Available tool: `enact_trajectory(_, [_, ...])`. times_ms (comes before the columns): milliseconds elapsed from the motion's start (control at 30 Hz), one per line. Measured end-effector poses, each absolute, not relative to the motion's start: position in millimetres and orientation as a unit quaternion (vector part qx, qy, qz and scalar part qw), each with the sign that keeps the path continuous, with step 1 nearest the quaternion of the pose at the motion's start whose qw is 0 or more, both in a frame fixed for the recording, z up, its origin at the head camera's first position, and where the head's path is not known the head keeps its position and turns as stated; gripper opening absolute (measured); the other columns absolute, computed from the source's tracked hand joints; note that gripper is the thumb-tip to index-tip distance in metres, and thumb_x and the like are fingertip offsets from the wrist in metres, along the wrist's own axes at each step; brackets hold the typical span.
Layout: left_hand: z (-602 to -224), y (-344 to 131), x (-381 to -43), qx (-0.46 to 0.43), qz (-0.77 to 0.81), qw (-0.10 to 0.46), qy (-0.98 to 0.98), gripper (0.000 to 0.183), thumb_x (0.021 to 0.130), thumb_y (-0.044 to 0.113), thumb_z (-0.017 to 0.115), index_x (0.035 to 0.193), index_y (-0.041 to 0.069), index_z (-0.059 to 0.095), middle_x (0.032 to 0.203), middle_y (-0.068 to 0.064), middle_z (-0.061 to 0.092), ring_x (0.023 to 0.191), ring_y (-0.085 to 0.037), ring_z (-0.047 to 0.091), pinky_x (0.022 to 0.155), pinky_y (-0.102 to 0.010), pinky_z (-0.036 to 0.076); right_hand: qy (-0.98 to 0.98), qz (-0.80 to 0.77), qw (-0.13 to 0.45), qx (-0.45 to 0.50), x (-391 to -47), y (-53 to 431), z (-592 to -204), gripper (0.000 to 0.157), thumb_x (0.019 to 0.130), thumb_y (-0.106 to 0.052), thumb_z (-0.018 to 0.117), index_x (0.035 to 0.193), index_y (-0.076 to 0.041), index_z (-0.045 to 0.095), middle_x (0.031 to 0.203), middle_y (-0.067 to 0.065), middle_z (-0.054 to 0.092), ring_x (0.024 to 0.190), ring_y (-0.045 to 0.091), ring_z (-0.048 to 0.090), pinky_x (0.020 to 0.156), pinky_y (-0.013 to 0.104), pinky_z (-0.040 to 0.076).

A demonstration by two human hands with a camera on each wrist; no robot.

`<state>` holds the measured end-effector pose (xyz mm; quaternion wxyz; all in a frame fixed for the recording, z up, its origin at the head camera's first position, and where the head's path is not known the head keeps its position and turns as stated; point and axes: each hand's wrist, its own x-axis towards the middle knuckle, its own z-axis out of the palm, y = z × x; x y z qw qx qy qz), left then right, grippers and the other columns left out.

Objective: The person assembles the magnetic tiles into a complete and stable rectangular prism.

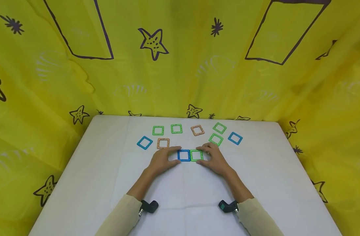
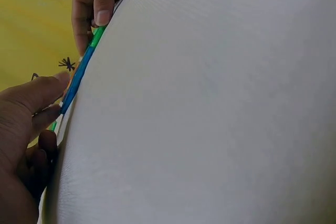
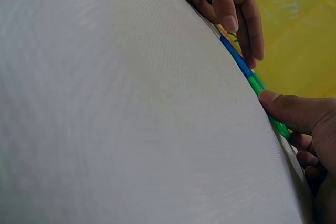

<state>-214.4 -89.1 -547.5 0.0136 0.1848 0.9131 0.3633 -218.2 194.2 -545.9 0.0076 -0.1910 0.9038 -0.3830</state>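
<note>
A blue square magnetic tile (image 1: pixel 184 160), an open frame, lies flat on the white table, edge to edge with a green square magnetic tile (image 1: pixel 196 160). My left hand (image 1: pixel 162 160) holds the blue tile between thumb and forefinger at its left end. On the other side, my right hand (image 1: pixel 216 160) pinches the green tile by its front and back edges. From the right wrist, the right thumb (image 3: pixel 289 109) overlaps the green tile (image 3: pixel 278 125), with the blue tile (image 3: pixel 234 56) beyond. The left wrist view shows the blue tile (image 2: pixel 77 81) edge-on beside the left fingers.
Behind the hands lie more square frames: several green ones (image 1: pixel 158 134), an orange one (image 1: pixel 163 139) near the left hand, another orange one (image 1: pixel 197 134), and blue ones at left (image 1: pixel 139 145) and right (image 1: pixel 240 141). A yellow curtain (image 1: pixel 180 82) encloses the white table (image 1: pixel 88 170).
</note>
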Motion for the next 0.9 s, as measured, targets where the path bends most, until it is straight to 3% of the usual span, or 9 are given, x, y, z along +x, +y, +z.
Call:
enact_trajectory(167, [-549,-92,-215,0.169,0.431,-0.016,0.886,0.041,0.094,0.018,0.08,0.135,0.02,0.073,0.138,0.0,0.069,0.114,-0.022,0.063,0.099,-0.044,0.05,0.901,-0.391,0.004,-0.187,-218,193,-544,0.05,0.084,-0.022,0.091,0.13,-0.014,0.075,0.121,0.008,0.058,0.117,0.03,0.05,0.103,0.054,0.042])
enact_trajectory(333, [-548,-96,-216,0.159,0.453,-0.072,0.875,0.035,0.092,0.01,0.082,0.126,0.015,0.076,0.129,-0.004,0.071,0.099,-0.019,0.063,0.08,-0.034,0.052,0.905,-0.385,-0.003,-0.182,-217,193,-546,0.05,0.083,-0.023,0.091,0.13,-0.014,0.075,0.122,0.007,0.058,0.117,0.031,0.05,0.102,0.053,0.043])
enact_trajectory(433, [-547,-100,-217,0.145,0.441,-0.092,0.881,0.035,0.091,0.009,0.082,0.125,0.015,0.076,0.132,-0.003,0.069,0.084,-0.018,0.059,0.065,-0.032,0.047,0.905,-0.384,-0.006,-0.183,-217,194,-547,0.05,0.083,-0.023,0.092,0.13,-0.014,0.075,0.121,0.007,0.058,0.116,0.03,0.05,0.101,0.053,0.043])
enact_trajectory(567, [-545,-105,-220,0.119,0.429,-0.1,0.89,0.04,0.09,0.01,0.084,0.129,0.015,0.073,0.137,-0.005,0.065,0.106,-0.023,0.065,0.087,-0.036,0.055,0.904,-0.388,-0.005,-0.179,-217,194,-548,0.05,0.083,-0.024,0.092,0.13,-0.015,0.075,0.121,0.006,0.059,0.117,0.03,0.05,0.101,0.053,0.043])
enact_trajectory(667, [-545,-108,-222,0.104,0.427,-0.105,0.892,0.045,0.088,0.01,0.086,0.131,0.014,0.071,0.138,-0.008,0.062,0.13,-0.028,0.059,0.107,-0.045,0.049,0.904,-0.389,-0.004,-0.179,-217,194,-548,0.05,0.083,-0.024,0.092,0.13,-0.016,0.075,0.122,0.006,0.059,0.119,0.03,0.05,0.102,0.053,0.043])
enact_trajectory(900, [-545,-113,-223,0.079,0.418,-0.1,0.9,0.05,0.089,0.012,0.086,0.135,0.013,0.067,0.146,-0.008,0.058,0.137,-0.029,0.054,0.112,-0.048,0.045,0.905,-0.386,-0.009,-0.177,-217,193,-548,0.05,0.083,-0.023,0.092,0.13,-0.016,0.075,0.121,0.006,0.06,0.117,0.03,0.051,0.102,0.054,0.043])
